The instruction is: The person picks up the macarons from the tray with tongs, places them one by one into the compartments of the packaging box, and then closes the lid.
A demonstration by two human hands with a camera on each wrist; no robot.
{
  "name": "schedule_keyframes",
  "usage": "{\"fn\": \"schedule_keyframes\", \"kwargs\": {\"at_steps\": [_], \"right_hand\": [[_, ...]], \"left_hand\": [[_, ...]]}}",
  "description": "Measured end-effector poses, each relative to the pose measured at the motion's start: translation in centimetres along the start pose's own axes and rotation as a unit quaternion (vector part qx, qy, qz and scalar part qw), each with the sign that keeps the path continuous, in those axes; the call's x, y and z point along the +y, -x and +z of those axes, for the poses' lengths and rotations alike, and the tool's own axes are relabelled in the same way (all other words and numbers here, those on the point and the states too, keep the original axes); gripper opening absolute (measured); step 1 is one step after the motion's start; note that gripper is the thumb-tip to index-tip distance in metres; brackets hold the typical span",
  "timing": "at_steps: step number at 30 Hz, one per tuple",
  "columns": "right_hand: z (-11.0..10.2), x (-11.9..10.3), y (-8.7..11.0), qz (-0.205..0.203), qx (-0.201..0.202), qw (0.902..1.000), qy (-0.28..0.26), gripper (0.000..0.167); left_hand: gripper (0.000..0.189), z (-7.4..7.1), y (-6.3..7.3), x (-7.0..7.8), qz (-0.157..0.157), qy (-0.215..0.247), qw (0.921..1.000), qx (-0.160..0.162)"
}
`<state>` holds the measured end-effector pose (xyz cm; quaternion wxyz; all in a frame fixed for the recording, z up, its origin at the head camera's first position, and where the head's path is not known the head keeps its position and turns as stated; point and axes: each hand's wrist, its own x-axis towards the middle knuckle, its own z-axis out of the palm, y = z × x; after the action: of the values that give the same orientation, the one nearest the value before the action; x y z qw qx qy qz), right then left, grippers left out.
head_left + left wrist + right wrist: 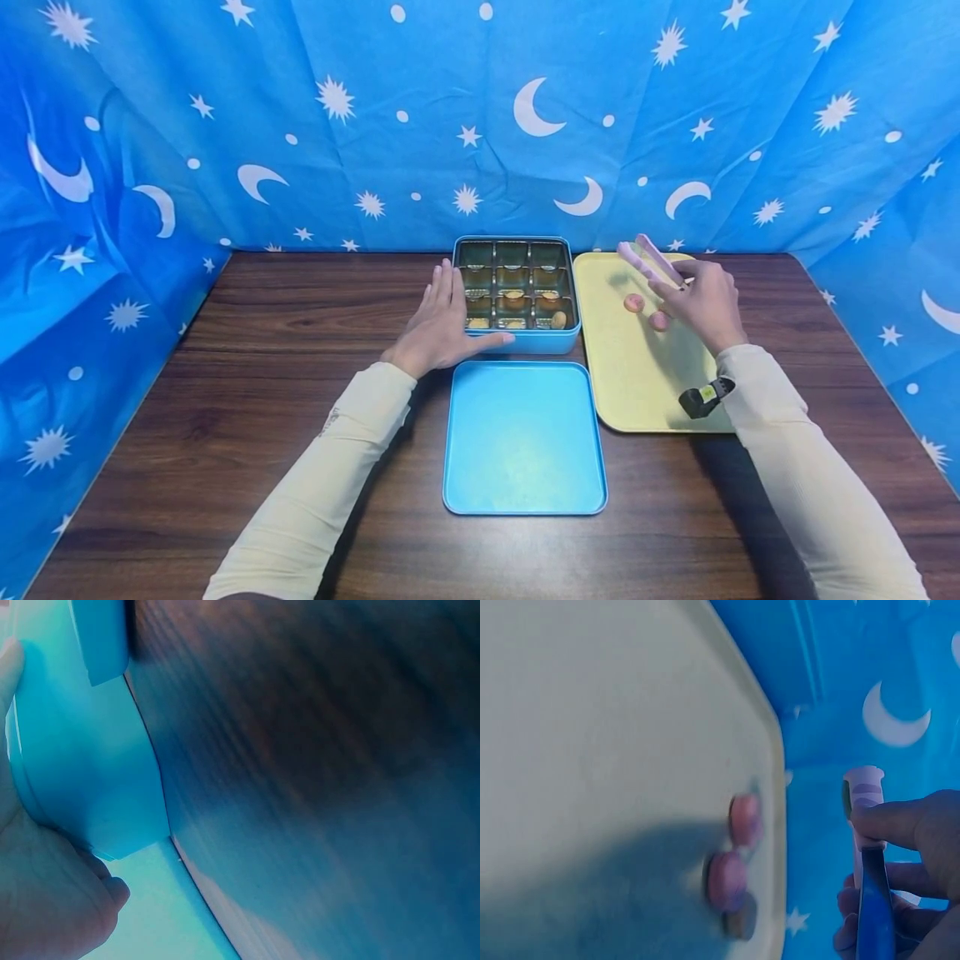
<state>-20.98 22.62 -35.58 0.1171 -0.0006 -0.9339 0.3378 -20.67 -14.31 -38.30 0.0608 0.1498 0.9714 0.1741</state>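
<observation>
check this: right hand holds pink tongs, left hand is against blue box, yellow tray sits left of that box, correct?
Wrong side: the head view shows the yellow tray to the right of the blue box. The right hand holds the pink tongs, and the left hand is against the box.

A left hand [442, 321] lies against the left side of a blue tin [517, 343], barring entry there, as a star-and-moon curtain [465, 133] walls off the back. From above, the tin lies open, split by compartment dividers [493, 267]. In front, a low lid [525, 437] leaves headroom; to the tin's right, a right hand [705, 304] and pink tongs [637, 260] obstruct. Bare surface [300, 308] stretches farther left of the tin.
</observation>
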Motion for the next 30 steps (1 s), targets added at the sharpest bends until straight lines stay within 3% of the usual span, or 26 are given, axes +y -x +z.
{"fn": "schedule_keyframes", "kwargs": {"at_steps": [14,30], "right_hand": [[2.9,-6.3,1.8,-0.105,-0.026,0.9941,0.007,0.04],[6.7,-11.0,3.2,-0.11,-0.103,0.9883,-0.025,0.043]], "left_hand": [[0.135,-0.3,0.1,0.0,-0.006,0.01,0.9999,-0.003],[0.132,-0.3,0.3,0.1,0.0,0.006,1.0,-0.004]]}}
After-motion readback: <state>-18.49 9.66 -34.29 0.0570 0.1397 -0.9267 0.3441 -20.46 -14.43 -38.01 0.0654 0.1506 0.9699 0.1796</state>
